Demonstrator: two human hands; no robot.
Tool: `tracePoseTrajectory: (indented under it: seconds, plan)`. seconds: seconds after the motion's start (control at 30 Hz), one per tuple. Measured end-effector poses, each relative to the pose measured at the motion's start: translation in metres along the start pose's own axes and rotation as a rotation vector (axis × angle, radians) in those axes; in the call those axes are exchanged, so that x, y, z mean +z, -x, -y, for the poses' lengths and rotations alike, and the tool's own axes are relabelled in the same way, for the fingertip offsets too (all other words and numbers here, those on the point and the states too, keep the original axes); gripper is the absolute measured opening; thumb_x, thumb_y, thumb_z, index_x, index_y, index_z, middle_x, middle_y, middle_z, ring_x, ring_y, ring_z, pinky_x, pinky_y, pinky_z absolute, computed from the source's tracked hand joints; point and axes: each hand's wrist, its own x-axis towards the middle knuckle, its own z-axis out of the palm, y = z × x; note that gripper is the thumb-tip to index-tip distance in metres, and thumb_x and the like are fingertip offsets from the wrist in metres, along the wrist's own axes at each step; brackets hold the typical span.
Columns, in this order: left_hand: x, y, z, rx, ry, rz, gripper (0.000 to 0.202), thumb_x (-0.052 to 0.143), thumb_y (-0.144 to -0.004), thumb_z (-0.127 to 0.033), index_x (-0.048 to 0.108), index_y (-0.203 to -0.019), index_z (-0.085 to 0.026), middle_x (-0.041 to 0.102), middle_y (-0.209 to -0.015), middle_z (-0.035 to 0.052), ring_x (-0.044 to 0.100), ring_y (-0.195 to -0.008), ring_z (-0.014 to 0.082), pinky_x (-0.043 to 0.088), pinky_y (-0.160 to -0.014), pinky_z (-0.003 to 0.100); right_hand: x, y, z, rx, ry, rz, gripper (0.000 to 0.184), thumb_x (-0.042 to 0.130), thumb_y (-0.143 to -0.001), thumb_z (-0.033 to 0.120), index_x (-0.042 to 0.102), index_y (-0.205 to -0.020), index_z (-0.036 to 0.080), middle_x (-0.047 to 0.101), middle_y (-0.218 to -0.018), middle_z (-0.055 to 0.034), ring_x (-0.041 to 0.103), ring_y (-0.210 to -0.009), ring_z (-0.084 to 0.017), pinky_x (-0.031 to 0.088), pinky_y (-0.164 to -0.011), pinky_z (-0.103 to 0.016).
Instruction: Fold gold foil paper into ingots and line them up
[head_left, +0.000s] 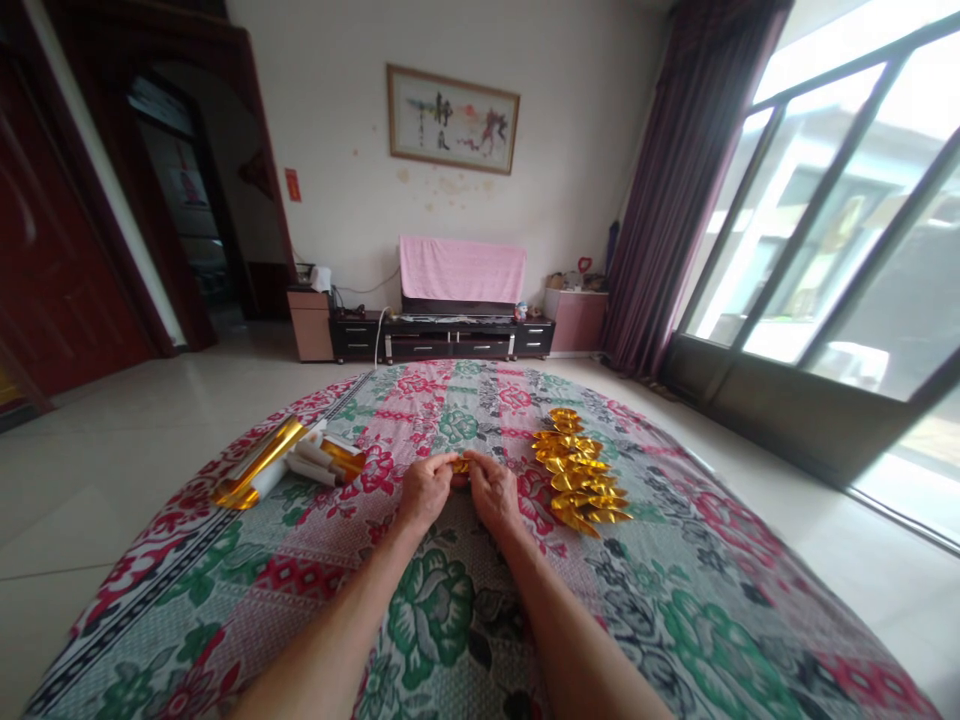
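In the head view, the curved far edge of the cloth-covered table (315,560) lies beyond both hands, and patterned cloth extends between the hands and the items at either side. The left hand (426,493) and right hand (493,490) are closed, gripping a small gold piece (460,467) between them at table centre; the fingers cover most of it. The low cabinet (421,348) beyond the table has closed drawers; their contents are hidden. Shaped gold pieces (577,465) lie clustered to the right, near the right hand. Gold sheets (279,450) and white wrapping (315,462) lie left, well apart from the left hand.
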Motion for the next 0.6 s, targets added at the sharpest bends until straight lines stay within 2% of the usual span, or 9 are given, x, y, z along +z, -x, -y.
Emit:
tracePoseTrajectory:
  seconds: [0.1,0.2,0.33,0.43,0.6]
  plan:
    - [0.0011,-0.0016,0.0037,0.004,0.009,-0.002,0.034,0.044,-0.078,-0.016,0.068,-0.101,-0.016,0.071,-0.097,0.0063,0.068,-0.080,0.0175,0.056,-0.070,0.028,0.0006,-0.0003,-0.0011,-0.015,0.002,0.009,0.032,0.042,-0.083,0.029,0.069,-0.099,0.024,0.072,-0.087,-0.0017,0.066,-0.079,-0.017,0.048,-0.072,-0.025]
    - [0.0026,-0.0020,0.0044,-0.018,0.037,0.011,0.034,0.043,-0.079,-0.017,0.067,-0.103,-0.015,0.071,-0.098,0.0067,0.068,-0.082,0.0174,0.056,-0.065,0.025,0.0002,-0.0004,-0.0010,-0.007,0.010,0.009,0.033,0.041,-0.083,0.029,0.069,-0.100,0.023,0.072,-0.088,-0.0023,0.066,-0.080,-0.018,0.048,-0.073,-0.025]
    - [0.0038,-0.0010,0.0025,-0.019,0.047,0.043,0.034,0.043,-0.080,-0.017,0.066,-0.105,-0.015,0.069,-0.102,0.0068,0.068,-0.077,0.0156,0.055,-0.061,0.022,-0.0009,0.0000,0.0002,0.040,0.020,-0.014,0.035,0.039,-0.084,0.030,0.069,-0.100,0.021,0.072,-0.087,-0.0028,0.066,-0.079,-0.018,0.048,-0.072,-0.025]
    - [0.0035,-0.0007,0.0025,-0.036,0.047,0.048,0.035,0.042,-0.081,-0.017,0.065,-0.106,-0.014,0.071,-0.098,0.0072,0.068,-0.071,0.0153,0.054,-0.059,0.023,-0.0014,0.0005,0.0014,0.024,0.013,0.005,0.034,0.040,-0.084,0.030,0.069,-0.099,0.022,0.072,-0.088,-0.0023,0.066,-0.080,-0.017,0.047,-0.073,-0.024]
    - [0.0040,0.0005,0.0028,-0.030,0.027,0.005,0.034,0.043,-0.080,-0.015,0.067,-0.103,-0.016,0.070,-0.101,0.0067,0.068,-0.078,0.0165,0.055,-0.069,0.025,-0.0015,0.0000,0.0022,0.013,-0.005,0.023,0.033,0.041,-0.083,0.028,0.070,-0.096,0.021,0.072,-0.087,-0.0025,0.066,-0.079,-0.017,0.047,-0.073,-0.025]
